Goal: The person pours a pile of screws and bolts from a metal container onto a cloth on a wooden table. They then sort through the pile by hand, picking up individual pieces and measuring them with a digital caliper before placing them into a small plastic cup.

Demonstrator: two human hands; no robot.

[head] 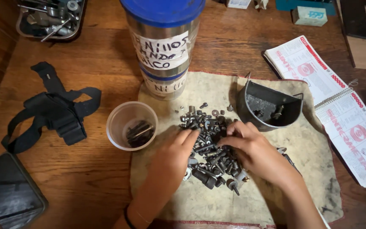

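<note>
You are working over a wooden worktop (106,55), and the stained cloth (276,169) spread on it is keeping the small parts from rolling away, so keep everything on it. At twelve o'clock from the cloth a tall jar with a blue lid (163,42) is standing with hand-lettered labels. At two o'clock a dark half-round metal container (272,106) is holding a couple of bolts, and at nine o'clock a clear plastic cup (131,125) is already holding dark screws.

The pile of bolts, nuts and washers (210,148) is lying at the middle of the cloth, between your hands. Your left hand (174,154) is resting on the pile's nine o'clock edge with fingers loosely spread, gripping nothing I can make out. Your right hand (250,148) is coming in from three o'clock with fingertips curled into the heap; whether they are pinching a piece I cannot tell.

My judgement: you are sorting best by spreading the heap thin first, picking one piece per pinch, and keeping the cup close to your left hand.
</note>
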